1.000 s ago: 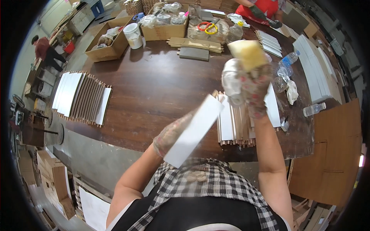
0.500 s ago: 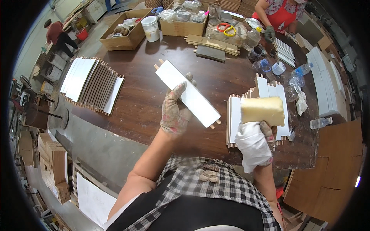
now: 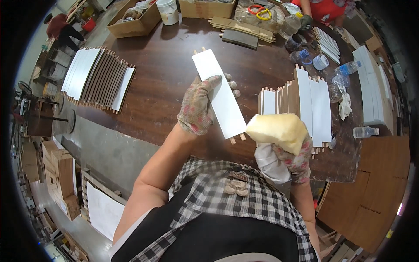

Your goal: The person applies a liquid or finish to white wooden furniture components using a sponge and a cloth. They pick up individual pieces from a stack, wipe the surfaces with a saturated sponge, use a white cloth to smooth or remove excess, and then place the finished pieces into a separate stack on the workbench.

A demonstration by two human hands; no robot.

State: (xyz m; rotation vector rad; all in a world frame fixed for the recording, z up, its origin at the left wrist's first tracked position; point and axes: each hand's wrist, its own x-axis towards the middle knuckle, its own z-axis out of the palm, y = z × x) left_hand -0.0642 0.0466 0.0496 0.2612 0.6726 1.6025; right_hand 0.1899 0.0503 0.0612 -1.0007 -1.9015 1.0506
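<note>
My gloved left hand grips a white board with wooden dowels sticking out of both short ends, held tilted above the brown table. The thumb lies across its white face and the fingertips show past its right edge. In my gloved right hand are a pale yellow sponge and a white cloth. The sponge's left end is at the lower right corner of the board; whether they touch I cannot tell. Behind the sponge lies a row of similar doweled boards, partly hidden by it.
At the left lies another row of doweled boards. Cardboard boxes, a white bucket and yellow-handled scissors line the far side. Plastic bottles stand and lie at the right. Across the table, a co-worker's gloved hand shows.
The held board has turned more upright. My right hand has lifted the sponge off the right-hand boards and brought it left to the held board's lower end. The view has shifted slightly.
</note>
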